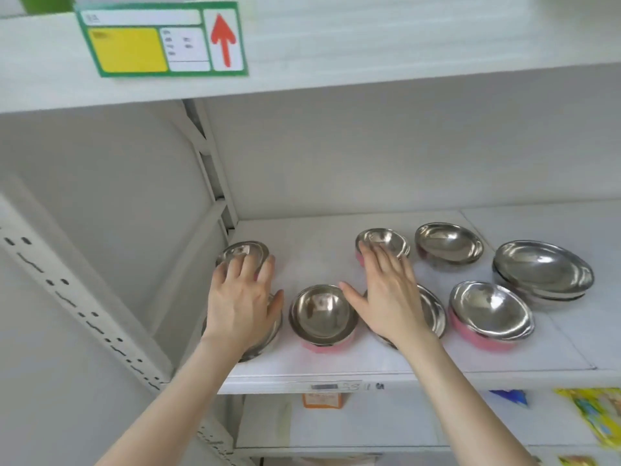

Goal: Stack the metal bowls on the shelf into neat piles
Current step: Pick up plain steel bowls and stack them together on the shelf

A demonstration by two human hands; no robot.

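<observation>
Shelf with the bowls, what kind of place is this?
Probably a shop aisle: a price sign with a red arrow hangs above, a label strip runs along the shelf edge, and packaged goods sit below.

White metal shelving [336,375] fills the frame. A perforated upright [84,317] runs diagonally at lower left. A green-bordered price sign [161,40] with a red arrow is fixed at upper left.
</observation>
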